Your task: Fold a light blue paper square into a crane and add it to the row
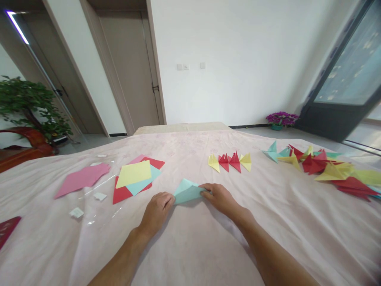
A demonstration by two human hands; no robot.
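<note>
A light blue sheet of folded paper (188, 192) is held between my two hands, near the middle of the cloth-covered table. My left hand (159, 207) pinches its left corner, fingers closed. At the opposite corner, my right hand (218, 196) grips the paper between thumb and fingers. The paper has a creased, roughly triangular shape with a peak at the top. Beyond my right hand stands a short row of folded paper cranes (229, 162), yellow at the ends and red between. Loose coloured paper squares (135, 174) lie in a pile beyond my left hand.
Pink paper sheets (83, 179) lie at the left beside a clear plastic wrapper (102, 190) and small white scraps (76, 213). A dark red object (8, 230) sits at the left edge. Many folded cranes (330, 167) are heaped at the right on the pink tablecloth (190, 254).
</note>
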